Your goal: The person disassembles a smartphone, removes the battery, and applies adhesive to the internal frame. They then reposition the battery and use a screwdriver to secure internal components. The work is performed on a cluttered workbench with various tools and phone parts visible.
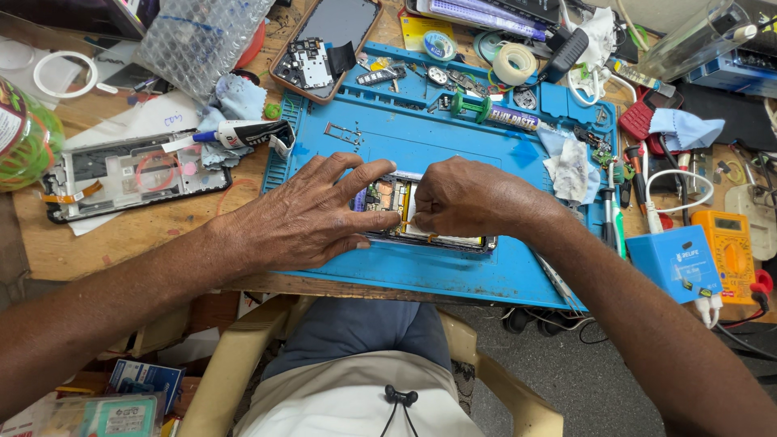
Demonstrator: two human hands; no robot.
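An opened phone (421, 222) is lying on a blue mat (453, 142) near the front edge of the cluttered wooden surface (137, 235), and both hands are working on it. The phone's long axis is running left to right across the view, its back off and its board and cables showing between the two hands.

The left hand (303, 214) is resting flat over the phone's left end, fingers (368, 174) spread and loosely open, pressing down rather than gripping; the index and middle fingers are reaching across the top edge toward the exposed parts. The right hand (469, 198) is covering the middle and right part of the phone, its fingers curled in and pinched together at a point just right of the left fingertips. Whether something small is being held in that pinch cannot be told, since the knuckles are hiding it. The right hand is the nearer one to the exposed board; the spot being worked lies directly under its fingertips, slightly left of the phone's centre.

Left of the mat, another stripped phone frame (133, 174) and a glue tube (239, 133) are lying well apart from the hands. To the right, a yellow multimeter (732, 255) and a blue box (676, 263) are standing beside the mat.
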